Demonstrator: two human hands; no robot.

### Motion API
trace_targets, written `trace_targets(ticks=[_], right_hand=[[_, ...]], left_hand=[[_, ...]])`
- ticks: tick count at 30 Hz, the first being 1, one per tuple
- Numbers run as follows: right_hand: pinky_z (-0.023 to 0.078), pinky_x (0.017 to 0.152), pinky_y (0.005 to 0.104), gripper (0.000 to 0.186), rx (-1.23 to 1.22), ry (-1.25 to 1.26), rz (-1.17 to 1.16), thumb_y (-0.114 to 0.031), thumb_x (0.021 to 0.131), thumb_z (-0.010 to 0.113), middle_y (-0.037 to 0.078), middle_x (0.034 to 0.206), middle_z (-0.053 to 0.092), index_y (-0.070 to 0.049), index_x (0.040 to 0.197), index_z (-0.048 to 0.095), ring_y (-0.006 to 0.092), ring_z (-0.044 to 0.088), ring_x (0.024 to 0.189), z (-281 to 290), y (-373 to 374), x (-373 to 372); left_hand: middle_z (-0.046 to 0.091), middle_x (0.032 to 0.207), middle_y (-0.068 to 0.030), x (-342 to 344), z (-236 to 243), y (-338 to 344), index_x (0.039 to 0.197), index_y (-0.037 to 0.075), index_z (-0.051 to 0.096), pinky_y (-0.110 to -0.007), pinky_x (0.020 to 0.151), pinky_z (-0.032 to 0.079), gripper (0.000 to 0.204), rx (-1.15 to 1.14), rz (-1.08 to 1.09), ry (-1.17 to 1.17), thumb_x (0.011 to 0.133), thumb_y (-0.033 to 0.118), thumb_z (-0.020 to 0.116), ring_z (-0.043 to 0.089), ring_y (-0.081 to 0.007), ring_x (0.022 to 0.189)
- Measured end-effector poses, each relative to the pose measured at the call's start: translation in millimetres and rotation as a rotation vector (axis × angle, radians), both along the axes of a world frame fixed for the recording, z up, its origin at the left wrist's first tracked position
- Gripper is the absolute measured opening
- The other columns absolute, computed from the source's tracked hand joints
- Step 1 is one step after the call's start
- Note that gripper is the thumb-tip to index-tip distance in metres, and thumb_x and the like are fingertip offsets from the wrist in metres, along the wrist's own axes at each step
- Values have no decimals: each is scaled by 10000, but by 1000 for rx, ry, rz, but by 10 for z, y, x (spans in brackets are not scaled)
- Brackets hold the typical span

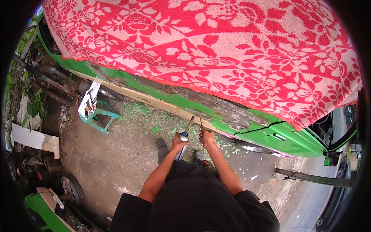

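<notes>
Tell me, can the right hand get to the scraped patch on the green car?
Probably yes: the right hand, holding a thin tool, is right beside the scraped patch on the green car, with nothing between.

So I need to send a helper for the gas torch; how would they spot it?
Find the green car under the red-and-pink floral blanket. Below its stripped, bare side panel, the person's left hand grips the torch: a silver canister with a brass nozzle, thicker than the thin scraper in the right hand.

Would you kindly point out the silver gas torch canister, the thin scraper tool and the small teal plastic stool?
silver gas torch canister [182, 144], head view, its upper body.
thin scraper tool [200, 120], head view, its shaft.
small teal plastic stool [101, 116], head view, its seat frame.
</notes>
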State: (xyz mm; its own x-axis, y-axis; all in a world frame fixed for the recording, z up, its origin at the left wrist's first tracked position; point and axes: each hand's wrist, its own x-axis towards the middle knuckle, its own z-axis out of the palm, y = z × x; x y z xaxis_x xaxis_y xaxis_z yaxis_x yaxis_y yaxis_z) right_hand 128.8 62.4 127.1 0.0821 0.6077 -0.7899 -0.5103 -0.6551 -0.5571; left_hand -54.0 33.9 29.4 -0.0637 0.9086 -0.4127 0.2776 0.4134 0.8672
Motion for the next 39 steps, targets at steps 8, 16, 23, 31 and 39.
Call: trace_targets(ticks=[8,16,23,31,39], right_hand=[[221,335,244,93,0,43,-50,-152,931,505,16,652,452,-83,976,547,93,330,407,-1,37,-21],[216,321,220,46,-16,40,-54,-128,929,488,-1,682,458,-139,952,527,71,320,417,72,23,3],[212,323,222,42,-5,52,-46,-136,932,492,2,667,452,-134,953,528,73,321,406,-25,13,89],[220,324,223,44,31,-4,26,-146,937,502,0,667,449,-132,965,532,66,316,409,-1,45,-38],[225,327,226,62,14,11,40,-152,934,507,7,655,448,-121,984,525,71,322,406,-25,107,-11]], left_hand=[[658,910,-126,-29,-30,15,976,20,526,-352,760,514,606,6,-34,64,509,187,874,646,-235,843],[653,887,-107,-30,56,1,978,24,519,-343,737,515,598,31,21,19,517,171,871,633,-198,830],[607,883,-62,52,291,-32,1002,42,496,-327,716,497,548,28,88,-9,562,13,821,602,-167,809],[627,887,-68,64,462,-47,989,36,522,-322,713,500,539,-12,110,4,548,45,832,612,-173,810],[636,884,-71,99,494,-11,968,28,508,-322,719,502,520,-9,66,-56,568,101,831,609,-158,809]])
